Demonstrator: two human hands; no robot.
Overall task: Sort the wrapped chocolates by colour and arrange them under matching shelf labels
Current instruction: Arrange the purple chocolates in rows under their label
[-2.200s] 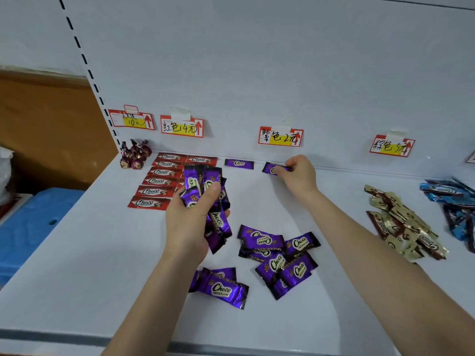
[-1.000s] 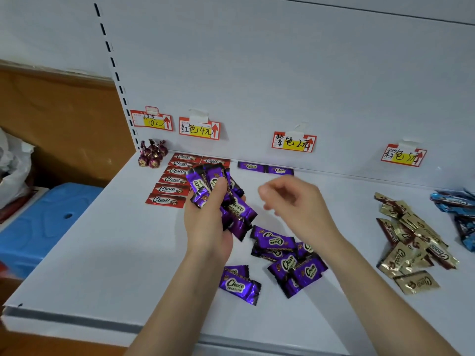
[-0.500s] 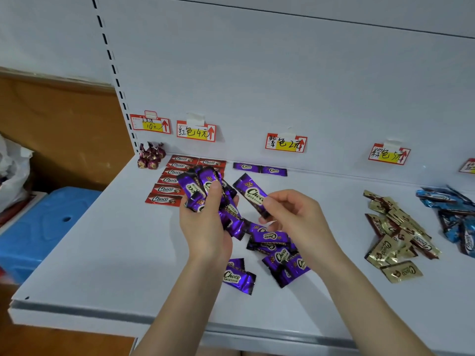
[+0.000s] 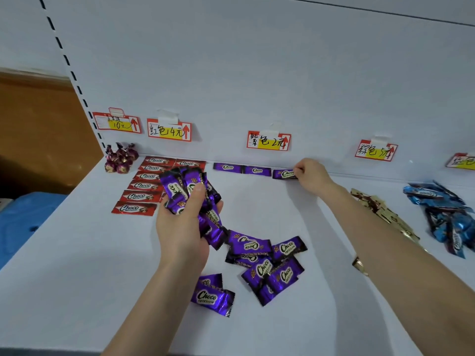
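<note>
My left hand (image 4: 183, 227) grips a bunch of purple Choco chocolates (image 4: 187, 187) above the white shelf (image 4: 77, 253). My right hand (image 4: 309, 176) pinches one purple chocolate (image 4: 284, 173) at the back wall, as the third in a row after two laid purple ones (image 4: 241, 168), below the purple label (image 4: 268, 141). A loose heap of purple chocolates (image 4: 264, 263) lies in the middle of the shelf. Red chocolates (image 4: 146, 185) lie in rows under the red label (image 4: 169, 130).
Round dark-red wrapped sweets (image 4: 120, 158) sit at the back left under a 10-yuan label (image 4: 117, 122). Gold-brown chocolates (image 4: 380, 206) and blue ones (image 4: 442, 211) lie heaped at the right, under their labels (image 4: 375, 151). A blue box (image 4: 23, 214) stands left of the shelf.
My right hand took one purple chocolate from the bunch in my left hand and carried it to the back wall, beside the two laid ones. The left hand stayed put.
</note>
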